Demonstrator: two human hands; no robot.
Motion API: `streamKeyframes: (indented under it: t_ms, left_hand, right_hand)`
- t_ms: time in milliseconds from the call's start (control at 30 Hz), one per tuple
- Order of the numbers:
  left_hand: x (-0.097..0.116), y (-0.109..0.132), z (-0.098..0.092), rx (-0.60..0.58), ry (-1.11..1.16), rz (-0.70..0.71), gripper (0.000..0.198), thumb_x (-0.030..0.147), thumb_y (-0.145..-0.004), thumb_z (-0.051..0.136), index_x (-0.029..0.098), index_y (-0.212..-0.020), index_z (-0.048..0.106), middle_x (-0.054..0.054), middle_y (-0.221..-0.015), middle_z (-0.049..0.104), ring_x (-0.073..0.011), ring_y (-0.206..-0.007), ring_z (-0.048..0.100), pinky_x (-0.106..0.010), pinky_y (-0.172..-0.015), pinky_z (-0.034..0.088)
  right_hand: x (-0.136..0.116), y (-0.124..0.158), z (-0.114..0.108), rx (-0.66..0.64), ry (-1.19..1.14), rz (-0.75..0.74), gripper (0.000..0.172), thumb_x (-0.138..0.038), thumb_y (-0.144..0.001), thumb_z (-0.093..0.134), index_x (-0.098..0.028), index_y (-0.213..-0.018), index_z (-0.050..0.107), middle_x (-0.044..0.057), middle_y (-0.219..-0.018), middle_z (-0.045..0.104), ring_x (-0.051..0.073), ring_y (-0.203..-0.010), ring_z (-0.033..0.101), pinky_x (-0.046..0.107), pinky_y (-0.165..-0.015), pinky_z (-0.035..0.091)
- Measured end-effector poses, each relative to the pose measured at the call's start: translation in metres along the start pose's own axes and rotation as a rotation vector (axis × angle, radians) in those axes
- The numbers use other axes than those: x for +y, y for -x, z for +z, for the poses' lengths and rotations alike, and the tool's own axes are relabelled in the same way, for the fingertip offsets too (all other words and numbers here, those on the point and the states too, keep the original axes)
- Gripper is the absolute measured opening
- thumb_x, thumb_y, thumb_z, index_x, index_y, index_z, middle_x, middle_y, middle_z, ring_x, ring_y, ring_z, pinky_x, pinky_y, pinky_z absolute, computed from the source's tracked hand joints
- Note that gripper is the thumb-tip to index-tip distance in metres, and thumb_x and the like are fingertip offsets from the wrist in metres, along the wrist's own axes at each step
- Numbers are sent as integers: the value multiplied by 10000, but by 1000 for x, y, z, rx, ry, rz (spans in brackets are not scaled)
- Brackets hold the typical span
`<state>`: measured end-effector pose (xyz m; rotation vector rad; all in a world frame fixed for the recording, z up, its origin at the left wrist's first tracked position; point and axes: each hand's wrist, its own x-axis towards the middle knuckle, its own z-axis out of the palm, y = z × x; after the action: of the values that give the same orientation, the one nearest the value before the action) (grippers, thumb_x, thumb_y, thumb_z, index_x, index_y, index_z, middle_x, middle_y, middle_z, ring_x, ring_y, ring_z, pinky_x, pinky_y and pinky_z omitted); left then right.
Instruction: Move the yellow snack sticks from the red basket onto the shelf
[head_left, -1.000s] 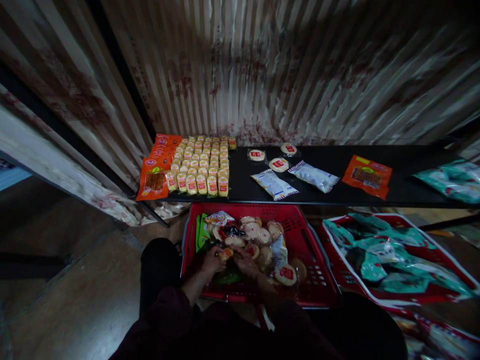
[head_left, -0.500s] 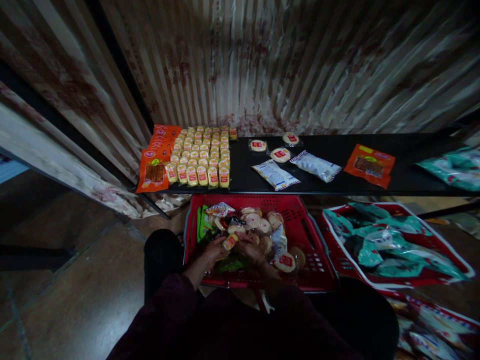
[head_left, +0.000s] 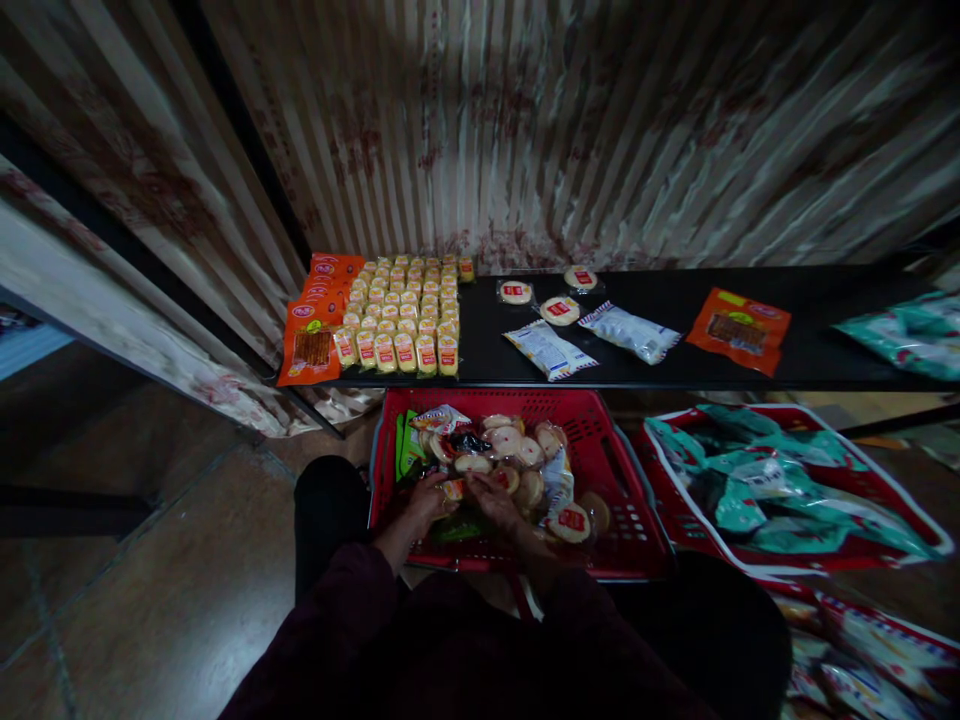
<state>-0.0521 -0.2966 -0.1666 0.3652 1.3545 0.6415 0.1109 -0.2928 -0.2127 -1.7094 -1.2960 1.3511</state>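
Both hands are low over the red basket [head_left: 517, 402] of wrapped snacks. My left hand [head_left: 424, 505] is closed round a small yellow packet [head_left: 452, 490] with a red and orange label. Just right of that packet is my right hand [head_left: 495, 503], its fingers bent over the round wrapped crackers [head_left: 505, 480]; what its fingertips touch is too dim to tell. A green packet [head_left: 459, 527] lies below, between the hands. More round crackers [head_left: 570, 522] sit to the right, and green bags [head_left: 407, 446] stand at the basket's left side.
Rows of yellow packets [head_left: 405, 310], orange bags [head_left: 311, 340], round crackers [head_left: 560, 310], blue-white bags [head_left: 551, 350] and another orange bag [head_left: 739, 330] lie on the black shelf [head_left: 645, 376]. A second basket [head_left: 922, 520] holds teal bags [head_left: 795, 490]. A curtain hangs behind.
The yellow packet in my left hand has lowered and is now partly covered by fingers. My right hand has shifted slightly left, with its fingers further over the crackers.
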Motion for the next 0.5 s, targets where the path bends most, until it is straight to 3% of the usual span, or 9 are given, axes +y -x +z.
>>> streamKeyframes:
  t_ms: [200,367,500]
  left_hand:
    - [-4,1,-3,17,38,81,591,116,-742,640,164,-1310,479,-101,-1080,667,-152,-836,670,-290,-751,553]
    - [0,9,1,-23,125,58,613,152,-768,663,161,-1340,445,-111,-1066,679,-146,-849,669,-303,-813,529]
    - [1,16,8,-3,187,92,557,181,-691,758,166,-1211,559,-99,-1044,684,-152,-861,669,-318,-870,502]
  right_hand:
    - [-9,9,-3,-90,224,-20,229,-405,-796,493,-213,-820,616,54,-899,675,213,-902,618,392,-899,475]
    - [-13,19,-9,-153,180,-33,405,-474,-760,561,-204,-1055,620,64,-1020,687,227,-952,627,382,-877,486]
    - [-19,24,-11,-213,58,-33,591,-566,-707,602,-189,-1161,622,99,-1141,676,265,-1058,618,418,-940,473]
